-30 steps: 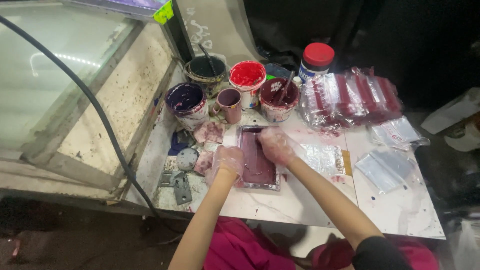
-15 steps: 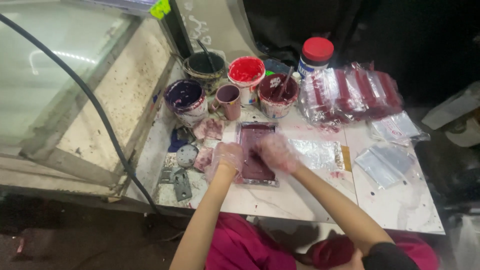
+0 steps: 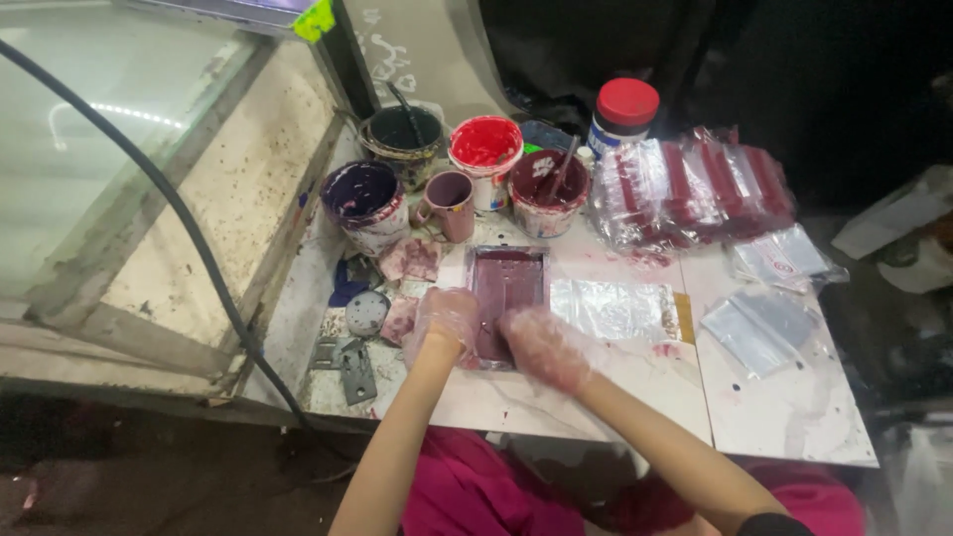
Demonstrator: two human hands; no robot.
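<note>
Left hand (image 3: 444, 320) and right hand (image 3: 544, 345) in thin clear gloves pressing the near end of a purple-stained tray (image 3: 506, 293) mid-counter (image 3: 794, 417), finger spread unclear through gloves, tray's near edge hidden, paint pots (image 3: 486, 149) at twelve o'clock, packets (image 3: 695, 189) at two.

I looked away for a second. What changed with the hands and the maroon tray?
The right hand slid from the far end of the maroon tray to its near end, beside the left hand. Left hand, tray and paint pots stayed put.
</note>
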